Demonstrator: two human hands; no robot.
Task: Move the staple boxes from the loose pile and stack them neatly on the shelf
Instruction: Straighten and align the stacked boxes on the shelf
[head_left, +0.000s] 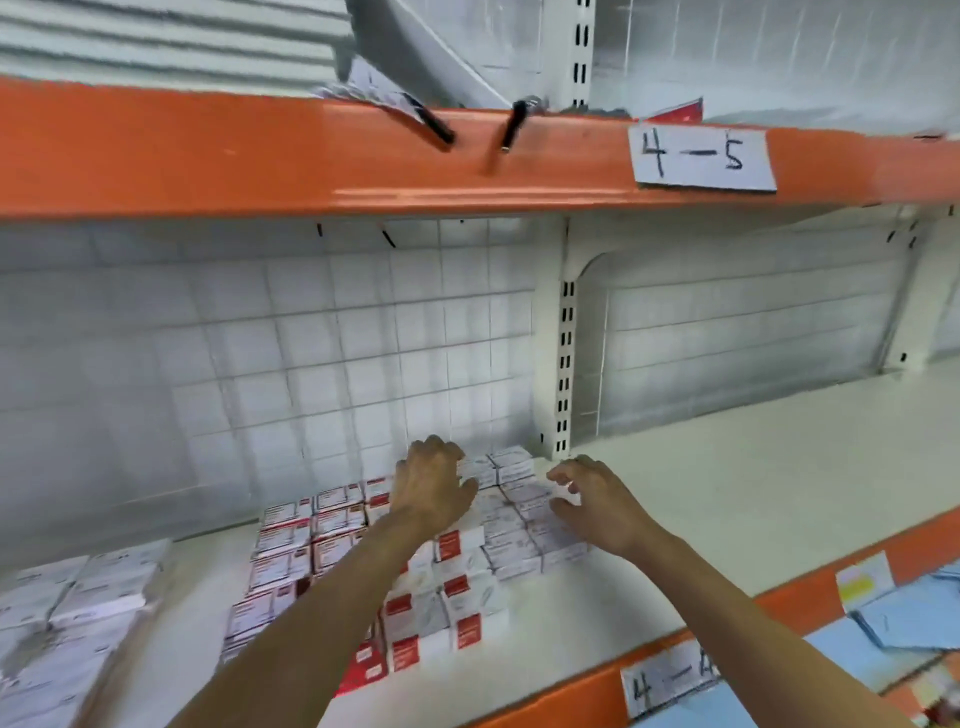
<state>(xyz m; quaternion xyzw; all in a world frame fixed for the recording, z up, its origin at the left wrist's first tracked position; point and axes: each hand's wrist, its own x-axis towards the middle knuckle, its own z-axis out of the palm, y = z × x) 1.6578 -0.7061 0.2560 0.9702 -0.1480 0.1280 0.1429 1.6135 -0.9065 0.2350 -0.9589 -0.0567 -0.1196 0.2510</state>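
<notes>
Small white and red staple boxes (462, 587) lie stacked in rows on the white shelf (727, 493), reaching from its front edge toward the wire-grid back. My left hand (431, 486) rests palm down on the rear boxes, fingers curled over their tops. My right hand (597, 506) hovers at the right side of the stack with fingers spread, touching or nearly touching the outer boxes (524, 506). Neither hand visibly holds a box. My forearms hide part of the middle rows.
More white boxes (78, 608) sit at the left of the same shelf. An orange shelf beam (311, 156) with a "4-5" label (701, 158) hangs above. A slotted upright post (563, 364) stands behind the stack. Blue packets (909, 623) lie below at the right.
</notes>
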